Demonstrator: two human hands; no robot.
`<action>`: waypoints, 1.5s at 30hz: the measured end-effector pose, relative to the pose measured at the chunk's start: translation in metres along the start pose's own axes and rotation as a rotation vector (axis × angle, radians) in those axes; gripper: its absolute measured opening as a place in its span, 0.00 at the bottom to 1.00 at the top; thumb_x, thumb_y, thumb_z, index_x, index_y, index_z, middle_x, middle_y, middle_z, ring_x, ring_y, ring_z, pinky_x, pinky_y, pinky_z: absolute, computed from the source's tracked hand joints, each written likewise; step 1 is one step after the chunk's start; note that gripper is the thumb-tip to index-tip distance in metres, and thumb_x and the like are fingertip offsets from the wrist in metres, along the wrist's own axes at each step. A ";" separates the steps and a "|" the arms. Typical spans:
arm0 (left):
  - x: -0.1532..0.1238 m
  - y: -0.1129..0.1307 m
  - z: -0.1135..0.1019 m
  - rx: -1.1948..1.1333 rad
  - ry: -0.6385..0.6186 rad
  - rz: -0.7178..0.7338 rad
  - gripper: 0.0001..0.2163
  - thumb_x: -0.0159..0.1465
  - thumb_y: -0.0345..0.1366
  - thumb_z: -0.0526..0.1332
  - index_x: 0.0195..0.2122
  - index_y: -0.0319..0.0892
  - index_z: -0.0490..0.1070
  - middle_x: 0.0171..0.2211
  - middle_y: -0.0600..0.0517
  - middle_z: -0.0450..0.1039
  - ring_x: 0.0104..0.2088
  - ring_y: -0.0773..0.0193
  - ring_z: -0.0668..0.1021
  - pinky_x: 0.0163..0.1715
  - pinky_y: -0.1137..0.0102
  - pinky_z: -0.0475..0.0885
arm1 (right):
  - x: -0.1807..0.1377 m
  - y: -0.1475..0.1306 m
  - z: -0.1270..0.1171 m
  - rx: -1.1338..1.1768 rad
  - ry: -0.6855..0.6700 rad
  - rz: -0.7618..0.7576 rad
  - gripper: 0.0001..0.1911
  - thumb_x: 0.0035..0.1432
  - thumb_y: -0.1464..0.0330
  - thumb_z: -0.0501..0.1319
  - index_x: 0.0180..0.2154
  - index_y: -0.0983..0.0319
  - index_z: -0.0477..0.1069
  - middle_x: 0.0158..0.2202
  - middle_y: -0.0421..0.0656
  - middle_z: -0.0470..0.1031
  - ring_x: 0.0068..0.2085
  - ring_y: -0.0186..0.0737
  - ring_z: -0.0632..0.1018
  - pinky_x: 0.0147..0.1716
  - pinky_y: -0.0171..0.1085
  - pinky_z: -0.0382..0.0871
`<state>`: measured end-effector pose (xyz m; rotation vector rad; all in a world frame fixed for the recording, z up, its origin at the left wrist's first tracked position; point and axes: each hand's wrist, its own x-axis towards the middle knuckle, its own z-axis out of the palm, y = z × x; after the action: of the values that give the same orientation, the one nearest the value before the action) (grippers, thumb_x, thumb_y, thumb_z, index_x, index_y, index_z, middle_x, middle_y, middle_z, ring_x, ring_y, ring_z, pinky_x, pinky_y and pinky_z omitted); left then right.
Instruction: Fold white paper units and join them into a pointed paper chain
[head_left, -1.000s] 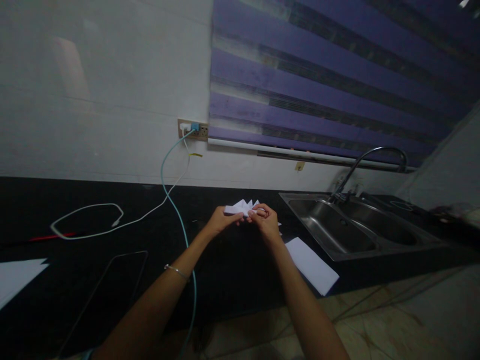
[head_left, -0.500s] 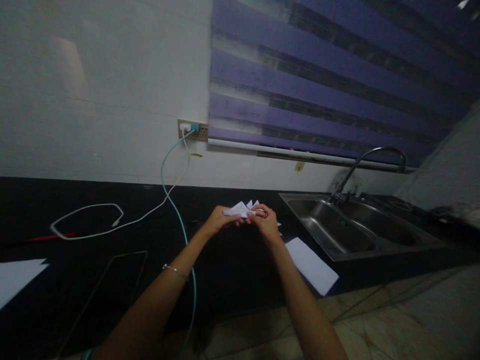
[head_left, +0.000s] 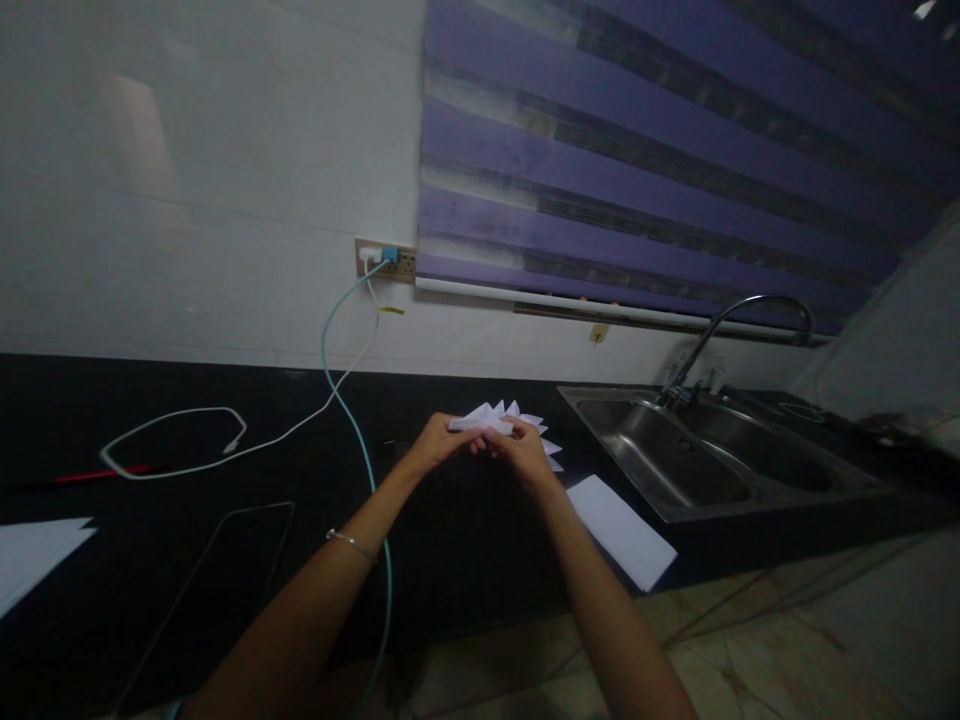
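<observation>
Between my two hands is a small piece of folded white paper (head_left: 481, 418), held above the black counter. My left hand (head_left: 441, 440) pinches its left end, thumb on the near side. My right hand (head_left: 523, 448) grips its right part, with the fingertips close to those of the left. Just behind and right of my right hand, several pointed white folded paper pieces (head_left: 551, 450) fan out; the hand partly hides them. A stack of white paper (head_left: 622, 532) lies on the counter to the right of my right forearm.
A steel double sink (head_left: 667, 450) with a curved tap (head_left: 739, 310) is at the right. White sheets (head_left: 37, 555) lie at far left, near a red pen-like object (head_left: 101, 473). A white cable (head_left: 292, 430) and a teal cable (head_left: 352, 420) run from the wall socket (head_left: 401, 262) across the counter (head_left: 457, 560).
My right hand's fingers have come down from the top of the folded paper to a lower grip. More of the pointed paper pieces behind that hand shows now.
</observation>
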<state>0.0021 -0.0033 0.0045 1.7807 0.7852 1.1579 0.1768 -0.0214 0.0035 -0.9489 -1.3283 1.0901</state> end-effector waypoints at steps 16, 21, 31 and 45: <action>-0.007 0.007 -0.010 -0.234 -0.364 -0.087 0.23 0.66 0.48 0.49 0.41 0.32 0.74 0.40 0.35 0.75 0.36 0.61 0.78 0.22 0.77 0.65 | 0.004 0.001 -0.020 -0.097 0.003 -0.018 0.17 0.45 0.57 0.67 0.26 0.66 0.77 0.21 0.43 0.75 0.22 0.33 0.71 0.24 0.33 0.63; -0.008 0.009 -0.010 -0.232 -0.399 -0.089 0.24 0.66 0.50 0.49 0.42 0.32 0.72 0.41 0.34 0.75 0.37 0.58 0.79 0.23 0.76 0.66 | 0.000 -0.007 -0.018 -0.179 0.011 -0.083 0.17 0.46 0.56 0.66 0.25 0.65 0.77 0.20 0.42 0.74 0.22 0.35 0.71 0.24 0.33 0.63; -0.005 0.013 -0.013 -0.534 -0.438 -0.308 0.28 0.62 0.56 0.49 0.44 0.34 0.71 0.42 0.36 0.73 0.38 0.58 0.77 0.20 0.76 0.66 | 0.000 -0.012 -0.017 -0.207 -0.014 -0.200 0.15 0.51 0.57 0.63 0.26 0.63 0.76 0.23 0.41 0.73 0.26 0.38 0.72 0.29 0.35 0.65; 0.000 -0.006 0.004 -0.655 -0.192 -0.373 0.21 0.61 0.52 0.56 0.41 0.38 0.71 0.29 0.49 0.71 0.24 0.71 0.72 0.19 0.79 0.64 | -0.008 -0.009 -0.004 -0.371 0.044 -0.394 0.07 0.55 0.65 0.60 0.37 0.60 0.71 0.34 0.43 0.74 0.35 0.40 0.75 0.34 0.36 0.70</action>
<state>0.0054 -0.0018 -0.0018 1.1203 0.5112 0.8457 0.1816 -0.0314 0.0102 -0.9164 -1.6301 0.5289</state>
